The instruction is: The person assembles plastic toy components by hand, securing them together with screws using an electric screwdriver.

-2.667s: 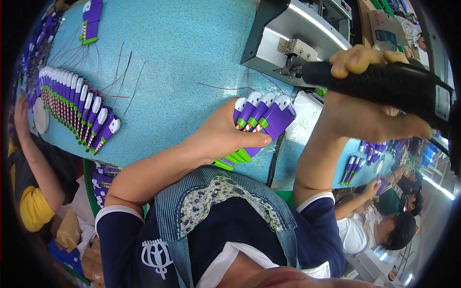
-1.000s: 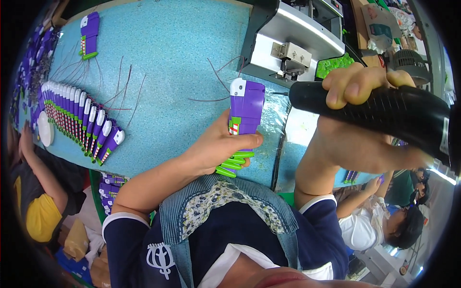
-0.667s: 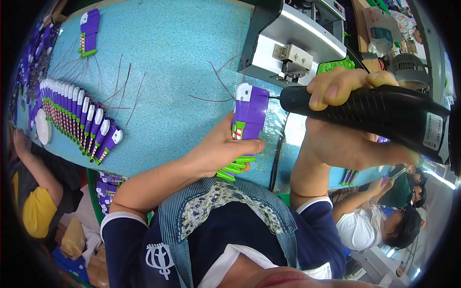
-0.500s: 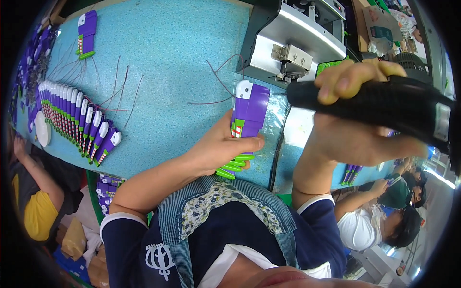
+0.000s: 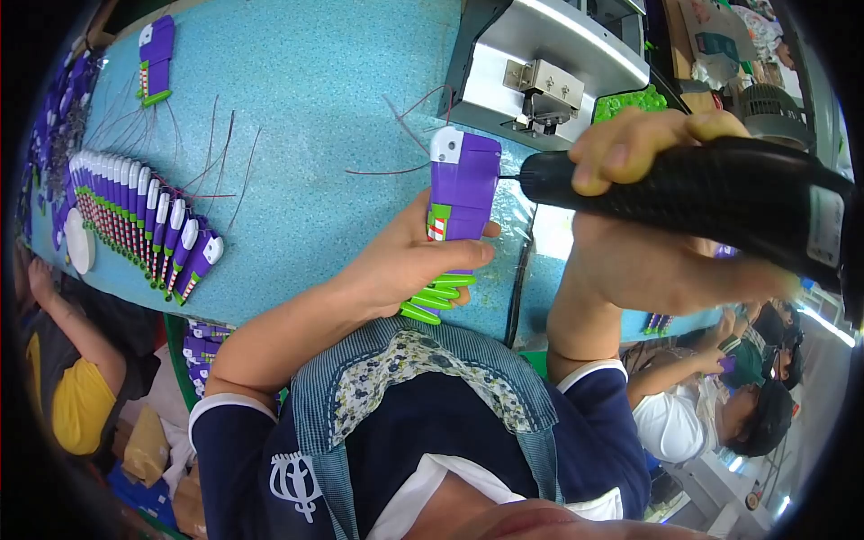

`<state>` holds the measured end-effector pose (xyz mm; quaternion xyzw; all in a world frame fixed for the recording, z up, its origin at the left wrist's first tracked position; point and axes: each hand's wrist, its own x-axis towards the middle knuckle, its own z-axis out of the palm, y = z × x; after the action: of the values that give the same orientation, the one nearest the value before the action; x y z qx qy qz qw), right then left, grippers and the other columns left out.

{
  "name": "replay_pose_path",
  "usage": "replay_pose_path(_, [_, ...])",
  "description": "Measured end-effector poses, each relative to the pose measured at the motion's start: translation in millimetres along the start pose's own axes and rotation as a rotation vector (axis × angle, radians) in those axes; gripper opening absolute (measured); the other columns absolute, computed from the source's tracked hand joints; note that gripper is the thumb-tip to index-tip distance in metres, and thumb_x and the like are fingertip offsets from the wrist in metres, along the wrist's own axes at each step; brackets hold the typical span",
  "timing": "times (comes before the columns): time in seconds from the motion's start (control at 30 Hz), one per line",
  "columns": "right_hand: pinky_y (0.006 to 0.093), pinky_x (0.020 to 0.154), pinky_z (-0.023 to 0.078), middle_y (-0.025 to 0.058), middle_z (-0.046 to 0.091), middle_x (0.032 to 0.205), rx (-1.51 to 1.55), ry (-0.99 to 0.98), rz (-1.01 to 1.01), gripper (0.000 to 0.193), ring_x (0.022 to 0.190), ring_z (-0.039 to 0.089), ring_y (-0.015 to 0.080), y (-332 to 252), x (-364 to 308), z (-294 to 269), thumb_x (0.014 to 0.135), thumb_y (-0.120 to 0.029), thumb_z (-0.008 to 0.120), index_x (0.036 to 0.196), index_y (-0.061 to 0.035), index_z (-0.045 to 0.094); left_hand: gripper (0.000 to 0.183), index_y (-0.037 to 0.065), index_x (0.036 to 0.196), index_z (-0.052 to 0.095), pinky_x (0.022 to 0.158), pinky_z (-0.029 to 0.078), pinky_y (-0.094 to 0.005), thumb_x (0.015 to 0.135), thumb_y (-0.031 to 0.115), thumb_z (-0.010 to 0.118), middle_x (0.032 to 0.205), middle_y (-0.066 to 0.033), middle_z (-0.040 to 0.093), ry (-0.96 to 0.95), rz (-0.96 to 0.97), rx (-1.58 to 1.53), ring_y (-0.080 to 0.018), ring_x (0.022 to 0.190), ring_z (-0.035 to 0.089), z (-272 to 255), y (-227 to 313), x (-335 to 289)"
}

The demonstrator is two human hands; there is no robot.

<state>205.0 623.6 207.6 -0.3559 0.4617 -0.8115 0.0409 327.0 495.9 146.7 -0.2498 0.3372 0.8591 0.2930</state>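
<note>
A stack of purple, white and green plastic leg-shaped toy parts (image 5: 466, 184) is gripped in my left hand (image 5: 418, 252), thumb across the front and green ends toward me. Thin dark red wires (image 5: 389, 172) trail from the stack to the left. My right hand (image 5: 643, 216) is wrapped round a black electric screwdriver (image 5: 702, 193), held sideways. Its thin bit points left and reaches the right edge of the purple part; whether it sits in a hole is too small to tell.
A row of similar toy parts (image 5: 144, 216) with wires lies on the left of the blue table (image 5: 297, 90), another part (image 5: 157, 63) beyond it. A silver and black machine (image 5: 549, 76) stands at the back right. A white disc (image 5: 79, 241) lies far left. Other people sit on both sides.
The screwdriver has come left, so its bit now meets the stack's right edge. My left hand has shifted the stack slightly away from me.
</note>
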Motion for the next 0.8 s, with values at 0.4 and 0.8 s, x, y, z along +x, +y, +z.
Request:
replay_pose_path(0.4, [0.0308, 0.051, 0.047, 0.0140, 0.060, 0.075, -0.025, 0.038, -0.010, 0.095, 0.055, 0.057, 0.0210, 3.7, 14.4, -0.3, 0.077, -0.085, 0.025, 0.113, -0.0013, 0.051, 0.059, 0.003, 0.126, 0.035, 0.055, 0.054, -0.0314, 0.080, 0.012, 0.071, 0.112, -0.0118, 0.058, -0.024, 0.032, 0.029, -0.0164, 0.081, 0.061, -4.2, -3.6, 4.6])
replay_pose_path(0.8, [0.0325, 0.053, 0.047, 0.0145, 0.058, 0.074, 0.054, -0.011, 0.010, 0.094, 0.058, 0.056, 0.0218, -0.9, 3.5, -3.3, 0.077, -0.084, 0.027, 0.114, -0.0007, 0.051, 0.056, 0.003, 0.125, 0.040, 0.054, 0.055, -0.0314, 0.080, 0.013, 0.071, 0.112, -0.0119, 0.058, -0.020, 0.025, -0.001, -0.0156, 0.076, 0.061, -2.2, 0.6, 0.6])
